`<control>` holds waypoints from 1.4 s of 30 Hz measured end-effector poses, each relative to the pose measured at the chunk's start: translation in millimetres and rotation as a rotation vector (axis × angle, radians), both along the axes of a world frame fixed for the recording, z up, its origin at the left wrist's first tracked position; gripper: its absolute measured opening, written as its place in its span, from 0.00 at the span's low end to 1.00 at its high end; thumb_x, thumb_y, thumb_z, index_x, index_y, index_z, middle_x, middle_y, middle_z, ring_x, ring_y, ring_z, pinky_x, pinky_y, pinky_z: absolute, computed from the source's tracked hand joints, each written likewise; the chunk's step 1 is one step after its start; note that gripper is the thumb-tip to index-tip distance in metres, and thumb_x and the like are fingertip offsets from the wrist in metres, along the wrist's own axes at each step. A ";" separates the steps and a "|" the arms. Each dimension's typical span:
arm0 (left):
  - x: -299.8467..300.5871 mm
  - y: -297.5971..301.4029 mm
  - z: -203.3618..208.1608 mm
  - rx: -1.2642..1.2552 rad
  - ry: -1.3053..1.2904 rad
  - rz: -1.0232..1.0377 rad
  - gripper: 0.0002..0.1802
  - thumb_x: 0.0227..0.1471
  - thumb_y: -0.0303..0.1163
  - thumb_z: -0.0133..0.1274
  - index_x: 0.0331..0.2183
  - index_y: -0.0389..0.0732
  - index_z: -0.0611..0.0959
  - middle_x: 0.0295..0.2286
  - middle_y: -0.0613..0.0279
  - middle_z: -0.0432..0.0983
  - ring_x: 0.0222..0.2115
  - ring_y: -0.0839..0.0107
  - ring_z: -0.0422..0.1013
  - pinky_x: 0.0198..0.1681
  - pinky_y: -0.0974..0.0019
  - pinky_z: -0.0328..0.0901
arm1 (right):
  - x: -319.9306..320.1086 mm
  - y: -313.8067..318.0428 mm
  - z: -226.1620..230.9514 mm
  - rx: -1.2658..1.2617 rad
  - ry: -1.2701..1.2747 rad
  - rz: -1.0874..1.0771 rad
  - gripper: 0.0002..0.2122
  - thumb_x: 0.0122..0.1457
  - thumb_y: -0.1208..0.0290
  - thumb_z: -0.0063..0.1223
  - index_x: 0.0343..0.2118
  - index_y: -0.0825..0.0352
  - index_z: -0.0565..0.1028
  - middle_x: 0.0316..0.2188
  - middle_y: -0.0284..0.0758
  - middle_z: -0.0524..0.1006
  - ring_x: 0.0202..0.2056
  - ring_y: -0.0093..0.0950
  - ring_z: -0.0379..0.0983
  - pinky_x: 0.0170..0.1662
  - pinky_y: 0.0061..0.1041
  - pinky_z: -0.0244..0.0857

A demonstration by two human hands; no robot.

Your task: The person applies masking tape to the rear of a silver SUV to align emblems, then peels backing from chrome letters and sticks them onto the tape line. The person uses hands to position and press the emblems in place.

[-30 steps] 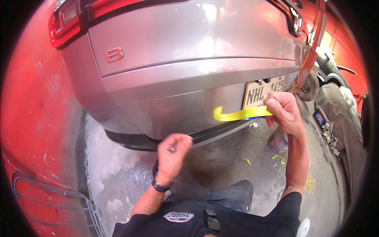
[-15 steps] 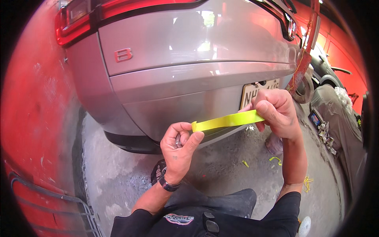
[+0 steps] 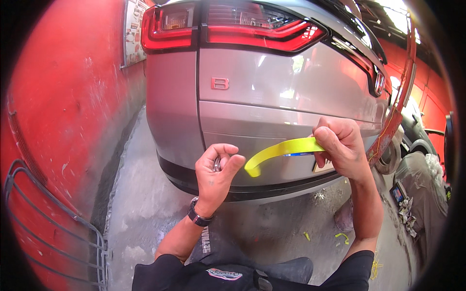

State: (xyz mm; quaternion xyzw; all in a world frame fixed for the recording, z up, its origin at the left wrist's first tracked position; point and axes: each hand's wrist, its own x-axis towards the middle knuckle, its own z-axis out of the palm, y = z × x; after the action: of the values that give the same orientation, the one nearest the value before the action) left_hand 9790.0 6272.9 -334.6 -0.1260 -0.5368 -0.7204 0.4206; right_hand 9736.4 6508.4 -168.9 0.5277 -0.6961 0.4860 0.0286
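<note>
My right hand (image 3: 342,145) pinches one end of a yellow-green strip of tape (image 3: 281,148) between thumb and fingers. The strip arches leftward through the air, its free end folded and drooping beside my left hand (image 3: 216,169). That hand is open, thumb and forefinger apart, just short of the tape. Something small and silvery shows against its curled fingers; I cannot tell whether it is a ring or a held piece. Beyond both hands is the rear of a silver car (image 3: 272,116), with a red tail light (image 3: 264,36) and a raised letter badge (image 3: 220,83).
A red wall (image 3: 63,97) with dark metal bars (image 3: 53,218) runs along the left. Yellow tape scraps (image 3: 342,237) lie on the concrete floor (image 3: 141,223). A red post (image 3: 395,116) and a plastic-covered object (image 3: 417,189) stand at the right.
The tape's left end has come out of my left fingers and now hangs curved from my right hand. The view has shifted, showing more of the tail light and left wall.
</note>
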 end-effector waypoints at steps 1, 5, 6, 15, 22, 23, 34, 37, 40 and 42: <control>1.0 0.8 -1.6 0.041 0.045 -0.018 0.16 0.56 0.38 0.68 0.39 0.37 0.83 0.23 0.82 0.62 0.24 0.91 0.55 0.27 0.81 0.50 | 0.5 -2.1 0.1 0.008 0.017 0.006 0.20 0.72 0.63 0.49 0.22 0.66 0.69 0.19 0.32 0.74 0.15 0.15 0.67 0.17 0.16 0.55; 1.0 7.4 -1.4 0.057 0.153 0.004 0.17 0.51 0.34 0.73 0.38 0.38 0.83 0.22 0.82 0.60 0.22 0.91 0.54 0.26 0.82 0.49 | 4.1 -8.5 5.9 0.022 0.055 -0.004 0.19 0.73 0.64 0.48 0.22 0.66 0.69 0.17 0.30 0.72 0.15 0.15 0.67 0.17 0.16 0.56; 2.9 9.7 2.8 0.005 0.153 0.063 0.16 0.51 0.33 0.73 0.38 0.38 0.83 0.22 0.82 0.61 0.22 0.91 0.54 0.25 0.82 0.49 | 4.6 -8.4 5.8 0.023 0.056 -0.011 0.19 0.73 0.64 0.48 0.22 0.66 0.68 0.17 0.30 0.72 0.15 0.15 0.67 0.17 0.16 0.56; -0.2 2.5 25.0 0.010 0.040 0.319 0.05 0.56 0.25 0.65 0.33 0.39 0.83 0.21 0.82 0.62 0.21 0.92 0.54 0.24 0.81 0.49 | 4.9 -11.8 9.4 -0.028 -0.037 0.024 0.16 0.70 0.69 0.53 0.23 0.69 0.74 0.17 0.26 0.69 0.16 0.13 0.66 0.19 0.17 0.55; -14.4 -30.0 38.9 -0.088 0.099 0.490 0.06 0.59 0.28 0.63 0.31 0.36 0.85 0.22 0.83 0.66 0.23 0.91 0.55 0.26 0.79 0.50 | -1.0 -27.1 12.3 0.039 0.337 -0.041 0.13 0.69 0.68 0.55 0.28 0.69 0.72 0.17 0.26 0.69 0.17 0.14 0.67 0.19 0.18 0.55; -18.5 -35.7 42.7 -0.112 0.102 0.527 0.06 0.59 0.28 0.63 0.31 0.36 0.85 0.22 0.83 0.66 0.23 0.91 0.56 0.26 0.79 0.51 | -2.6 -28.9 13.7 0.064 0.469 -0.092 0.11 0.68 0.69 0.57 0.30 0.71 0.73 0.17 0.26 0.69 0.18 0.13 0.67 0.20 0.19 0.55; -40.4 -79.6 82.9 -0.381 0.161 0.977 0.04 0.51 0.24 0.65 0.28 0.33 0.87 0.17 0.71 0.66 0.20 0.83 0.59 0.24 0.72 0.54 | -25.3 -75.4 14.7 0.663 1.269 -0.480 0.16 0.64 0.64 0.55 0.55 0.54 0.75 0.18 0.36 0.77 0.19 0.37 0.77 0.22 0.36 0.68; -35.2 -76.3 88.4 -0.418 0.108 0.973 0.02 0.49 0.23 0.64 0.27 0.34 0.87 0.19 0.62 0.74 0.19 0.74 0.66 0.25 0.66 0.62 | -34.6 -77.0 16.5 0.661 1.318 -0.484 0.18 0.63 0.67 0.53 0.57 0.54 0.73 0.16 0.36 0.75 0.19 0.36 0.77 0.21 0.36 0.67; -36.6 -78.5 89.6 -0.429 0.103 0.971 0.02 0.49 0.23 0.64 0.27 0.34 0.87 0.19 0.61 0.74 0.19 0.73 0.67 0.25 0.66 0.62 | -33.8 -77.3 22.5 0.700 1.286 -0.483 0.20 0.61 0.70 0.54 0.58 0.54 0.73 0.16 0.36 0.76 0.19 0.36 0.76 0.22 0.37 0.67; -38.1 -78.6 91.0 -0.452 0.116 0.981 0.04 0.50 0.24 0.65 0.27 0.33 0.87 0.17 0.65 0.69 0.19 0.77 0.63 0.25 0.69 0.59 | -33.1 -77.3 24.6 0.721 1.265 -0.486 0.20 0.61 0.71 0.53 0.58 0.54 0.73 0.16 0.36 0.76 0.19 0.36 0.77 0.22 0.37 0.67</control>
State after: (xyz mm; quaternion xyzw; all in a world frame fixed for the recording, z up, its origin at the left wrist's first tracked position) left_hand 9751.9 6194.3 -243.6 0.0124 -0.6503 -0.2981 0.6986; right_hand 9703.2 6431.0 -144.3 0.5142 -0.7590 -0.1858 0.3535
